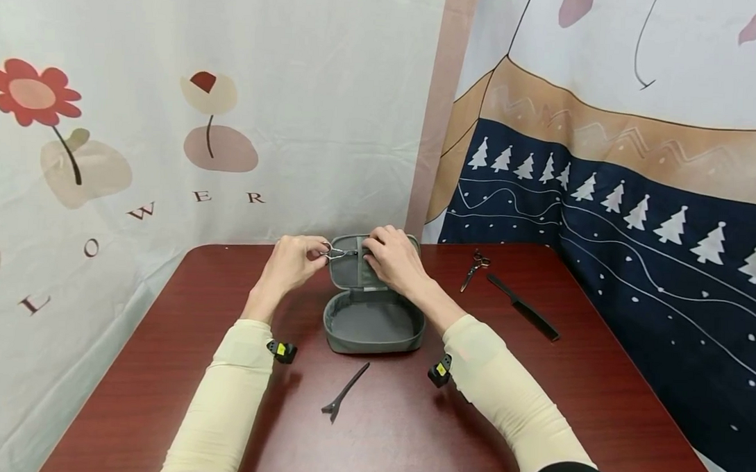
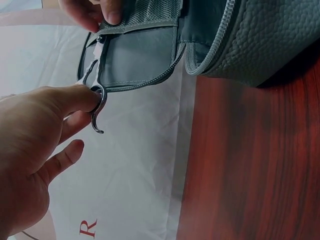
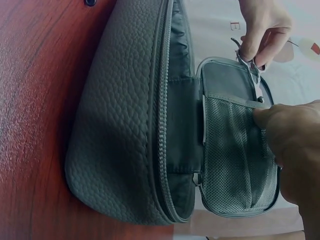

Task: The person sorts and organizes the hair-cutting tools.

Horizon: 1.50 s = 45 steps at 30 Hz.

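A grey zip case (image 1: 374, 348) stands open on the table, its lid raised at the back. My left hand (image 1: 291, 263) pinches the finger loops of metal scissors (image 2: 98, 92), whose blade end reaches the edge of the mesh pocket (image 3: 230, 155) inside the lid. How far the blades go under the mesh I cannot tell. At the lid's top, my right hand (image 1: 394, 259) pinches the edge of that pocket, with its thumb showing at the mesh border in the right wrist view.
A dark hair clip (image 1: 345, 392) lies in front of the case. Right of the case are a second pair of scissors (image 1: 475, 270) and a black comb (image 1: 523, 308) on the red-brown table (image 1: 179, 368). Printed curtains (image 1: 332, 123) hang behind and at the right.
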{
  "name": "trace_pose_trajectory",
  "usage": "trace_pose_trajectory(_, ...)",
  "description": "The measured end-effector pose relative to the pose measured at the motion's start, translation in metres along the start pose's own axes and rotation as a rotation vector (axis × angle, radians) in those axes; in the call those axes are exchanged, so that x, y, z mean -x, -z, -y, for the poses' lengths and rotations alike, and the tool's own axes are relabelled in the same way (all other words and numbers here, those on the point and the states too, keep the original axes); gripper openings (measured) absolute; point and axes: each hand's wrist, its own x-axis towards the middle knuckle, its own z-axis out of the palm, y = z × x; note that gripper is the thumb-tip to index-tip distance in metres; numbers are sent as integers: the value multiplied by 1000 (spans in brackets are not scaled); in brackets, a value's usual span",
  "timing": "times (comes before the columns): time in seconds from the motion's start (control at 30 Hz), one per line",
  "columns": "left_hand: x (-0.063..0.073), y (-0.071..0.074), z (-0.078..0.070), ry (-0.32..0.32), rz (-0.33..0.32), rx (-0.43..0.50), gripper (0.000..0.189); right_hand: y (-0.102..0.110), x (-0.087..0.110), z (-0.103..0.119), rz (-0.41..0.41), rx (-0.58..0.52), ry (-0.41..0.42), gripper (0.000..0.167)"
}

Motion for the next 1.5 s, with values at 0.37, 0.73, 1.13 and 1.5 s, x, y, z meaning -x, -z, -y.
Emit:
trace_pose_trajectory(0.37, 1, 2, 0, -4, 8, -10, 12, -5, 0, 1, -70, 7, 17, 11)
trace_pose_trajectory(0.73, 0, 6, -5, 49, 56, -21, 17, -4, -3, 1, -73, -39, 26, 11)
trace_pose_trajectory(1.13, 4, 6, -2, 101, 37, 117, 13, -2, -2, -2, -43, -97, 27, 8)
trace_pose_trajectory(1.5, 4, 5, -1, 108, 25, 166, 10, 1, -1, -3, -17, -189, 6, 8)
